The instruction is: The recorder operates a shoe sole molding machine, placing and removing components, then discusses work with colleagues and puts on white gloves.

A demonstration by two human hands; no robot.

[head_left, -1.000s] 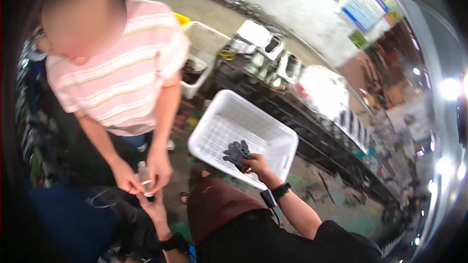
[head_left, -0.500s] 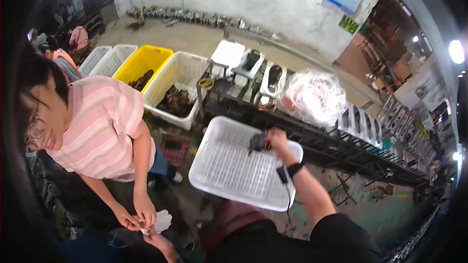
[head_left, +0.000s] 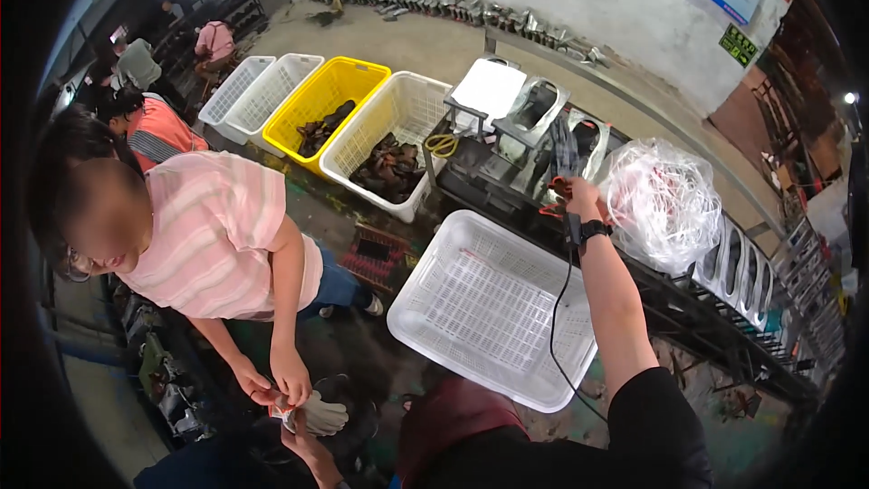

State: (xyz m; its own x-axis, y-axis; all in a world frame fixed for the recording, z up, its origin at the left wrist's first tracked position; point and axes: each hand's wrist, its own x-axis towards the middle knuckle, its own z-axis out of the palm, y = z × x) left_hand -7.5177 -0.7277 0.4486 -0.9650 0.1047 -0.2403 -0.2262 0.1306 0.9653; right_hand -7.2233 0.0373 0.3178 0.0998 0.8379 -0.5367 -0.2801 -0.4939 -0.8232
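My right hand [head_left: 581, 199] is closed at the bench, with a dark grey, floppy bundle [head_left: 563, 149] reaching beyond its fingers. Red-orange pieces show beside the fingers. Around that wrist sits a black band, with a small dark device and a cable running down over the white basket. At the lower left, my left hand [head_left: 306, 448] meets the hands [head_left: 281, 382] of a co-worker. Its fingertips close near a small orange-and-white piece [head_left: 286, 417], partly covered by the co-worker's fingers. A pale glove [head_left: 323, 415] shows just right of these hands.
A white plastic basket [head_left: 407, 321] stands before me. Beyond it are a yellow crate [head_left: 370, 81] and a white crate [head_left: 337, 163], both containing dark pieces. Clear plastic wrap [head_left: 665, 204] and metal frames [head_left: 536, 109] lie along the bench. The co-worker [head_left: 217, 235] stands at left.
My right hand has moved from above the white basket to the bench, carrying the dark bundle away from me. My left hand stays by the co-worker's hands. The view has shifted.
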